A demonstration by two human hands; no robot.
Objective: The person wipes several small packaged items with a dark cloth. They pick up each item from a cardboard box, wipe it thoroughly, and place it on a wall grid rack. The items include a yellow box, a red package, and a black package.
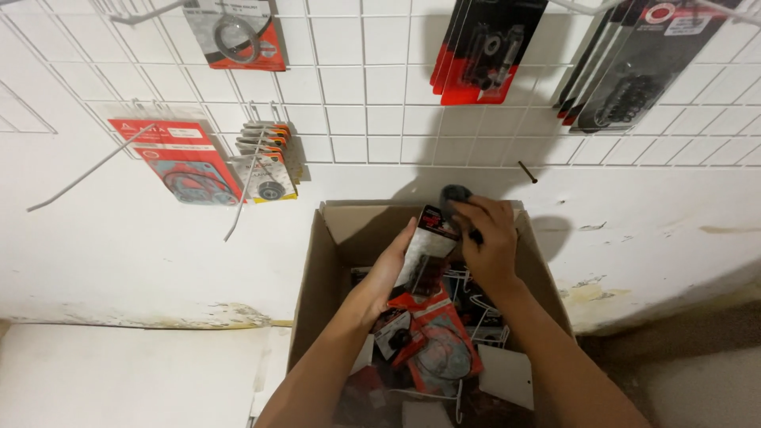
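Red-and-black flat packets (238,32) hang on the white wire grid (380,103); more packets (436,341) lie inside the brown cardboard box (317,277).

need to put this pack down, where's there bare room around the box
Bare white surface left of the cardboard box, and grey floor to its right. The box itself is crowded with packaged parts, under both hands.

Open cardboard box (317,269) sits near centre against far wall; packets (432,341) piled in it; wire grid (380,95) behind carries hanging packs (178,158) left and right.
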